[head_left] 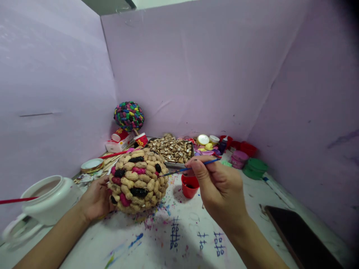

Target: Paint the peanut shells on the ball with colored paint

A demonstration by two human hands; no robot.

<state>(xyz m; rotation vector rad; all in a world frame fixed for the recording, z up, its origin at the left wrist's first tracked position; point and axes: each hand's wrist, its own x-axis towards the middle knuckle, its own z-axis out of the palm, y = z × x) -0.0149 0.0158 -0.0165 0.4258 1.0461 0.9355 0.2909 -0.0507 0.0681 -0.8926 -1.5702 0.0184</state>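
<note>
A ball covered in peanut shells (141, 184) rests against my left hand (98, 198), which grips it from its left side. Several of its shells are painted black or magenta; the others are bare. My right hand (221, 183) pinches a thin blue paintbrush (206, 163) between thumb and fingers. The dark brush tip points left, at the ball's right side; whether it touches a shell I cannot tell. Just left of my right hand stands a small red cup (190, 186) with dark liquid inside.
Behind lie a tray of shells (174, 149) and a multicoloured ball (129, 116) on a stick. At left is a white pitcher (53, 198); at right are paint tubs (255, 168) and a phone (300, 235). Lilac panels (179, 67) enclose the paint-spattered table (157, 246).
</note>
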